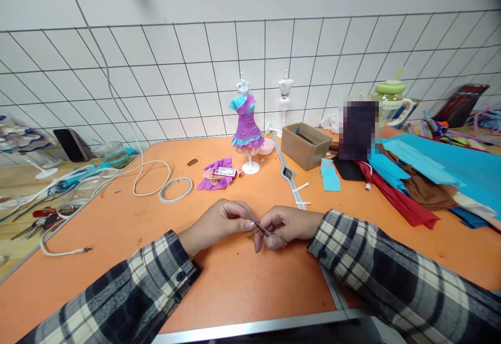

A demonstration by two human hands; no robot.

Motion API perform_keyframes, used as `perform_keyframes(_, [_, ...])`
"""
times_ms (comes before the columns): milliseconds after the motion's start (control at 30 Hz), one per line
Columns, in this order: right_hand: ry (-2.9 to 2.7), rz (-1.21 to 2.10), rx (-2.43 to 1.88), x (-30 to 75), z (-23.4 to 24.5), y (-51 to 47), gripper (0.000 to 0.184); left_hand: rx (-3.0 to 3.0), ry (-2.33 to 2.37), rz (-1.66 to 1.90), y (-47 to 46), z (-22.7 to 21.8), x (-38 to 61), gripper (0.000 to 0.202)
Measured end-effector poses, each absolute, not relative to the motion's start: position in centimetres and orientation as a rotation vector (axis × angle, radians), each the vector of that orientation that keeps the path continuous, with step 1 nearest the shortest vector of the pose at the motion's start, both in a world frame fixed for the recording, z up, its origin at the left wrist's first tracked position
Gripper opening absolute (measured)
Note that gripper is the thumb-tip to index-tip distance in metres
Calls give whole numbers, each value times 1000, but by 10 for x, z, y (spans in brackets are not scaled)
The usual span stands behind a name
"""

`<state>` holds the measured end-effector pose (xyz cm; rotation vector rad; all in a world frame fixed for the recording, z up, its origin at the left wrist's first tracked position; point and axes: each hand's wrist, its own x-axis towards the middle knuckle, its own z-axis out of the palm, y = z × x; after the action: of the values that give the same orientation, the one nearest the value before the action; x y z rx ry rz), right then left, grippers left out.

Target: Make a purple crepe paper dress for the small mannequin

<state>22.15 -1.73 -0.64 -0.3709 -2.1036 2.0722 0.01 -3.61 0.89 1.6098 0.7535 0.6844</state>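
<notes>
Over the orange table, my left hand point(225, 224) pinches a small brown piece point(250, 233), probably paper, between thumb and fingers. My right hand point(282, 220) is closed around a small pair of scissors point(278, 236). The scissor blades reach up and left to the brown piece at my left fingertips; whether they are parted is too small to tell. Beyond my hands stands a miniature dress form point(250, 166) wearing a purple and turquoise ruffled dress point(248, 125). Left of it lie crumpled purple and peach scraps point(213, 179) with a small white label point(224, 172) on top.
A roll of tape point(164, 196) and white cable lie at left, near red-handled scissors point(45, 212). A cardboard box point(297, 151) and a bare mannequin point(285, 91) stand behind. Blue paper pieces point(331, 177), red sheets point(403, 198) and a green-lidded cup point(390, 88) occupy the right.
</notes>
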Motion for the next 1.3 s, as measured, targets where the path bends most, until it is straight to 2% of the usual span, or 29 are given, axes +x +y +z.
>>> perform_keyframes(200, [-2130,2065,-347,221,-6,-17,52,1636,752,650,-35,8,-1,20])
perform_keyframes(633, [-2114,2087,-437,222,-3,-19,61,1664,769,657,-36,7,-1,15])
perform_keyframes(767, [-2144,2072,-479,222,-4,-19,56,1660,778,656,-36,7,0,17])
perform_keyframes(1000, [-2148,2063,-461,222,-3,-19,63,1661,792,654,-36,8,1,19])
perform_keyframes(1300, [-2111,2089,-477,223,-4,-20,58,1636,826,621,-38,11,4,22])
